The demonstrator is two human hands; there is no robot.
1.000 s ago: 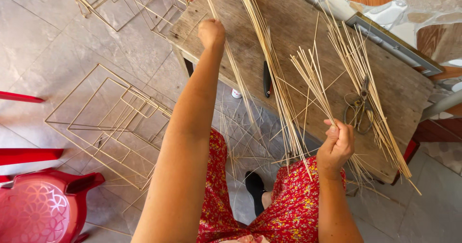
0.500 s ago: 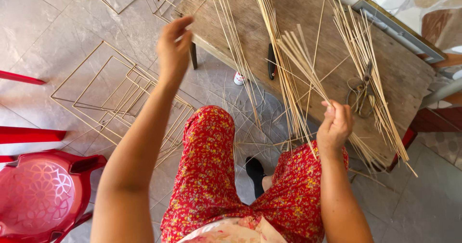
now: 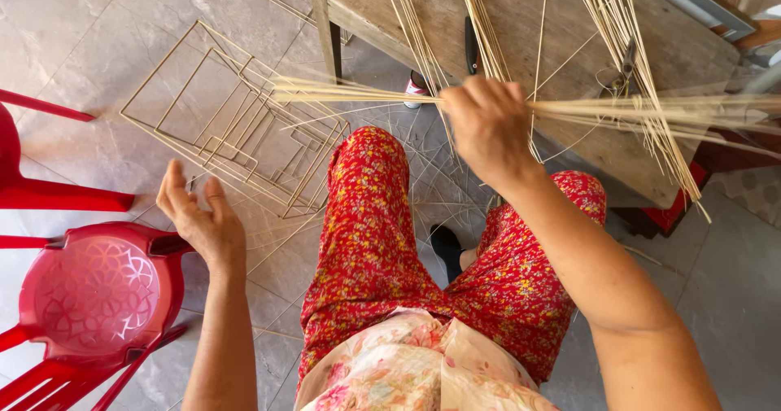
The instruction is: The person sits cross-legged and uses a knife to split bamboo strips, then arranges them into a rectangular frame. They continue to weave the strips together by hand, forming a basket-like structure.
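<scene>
Looking down from the head camera, I log the following items.

Right hand (image 3: 488, 126): fist closed around a bundle of thin pale sticks (image 3: 651, 111), gripping it near the middle. The bundle lies level, crosswise over the knees; one end reaches out over the floor frames on the left, the other runs off toward the right edge of view. The fingers are wrapped fully round it, knuckles up.

Left hand (image 3: 199, 220): empty, fingers spread loosely and slightly curled, palm turned away from me. It hangs in the air above the tiled floor (image 3: 73, 69), just beside the rim of a red plastic stool (image 3: 93, 297), touching nothing that I can see.

Wooden table (image 3: 561, 45): weathered planks, set in front of the knees. Further loose sticks (image 3: 415, 28) lie across its top in several fans, some overhanging the near edge. A dark-handled tool (image 3: 470, 45) rests on the boards between two of these fans; a pair of scissors (image 3: 622, 69) sits further right, partly under sticks.

Stick frames (image 3: 236, 126): square, nested frames made of the same pale material, lying flat on the floor to the left of the table leg.

Clothing: red flowered trousers (image 3: 366, 232), a lighter flowered top at the bottom of view.

Red chair parts (image 3: 32, 191): at the far left edge, near the stool.
</scene>
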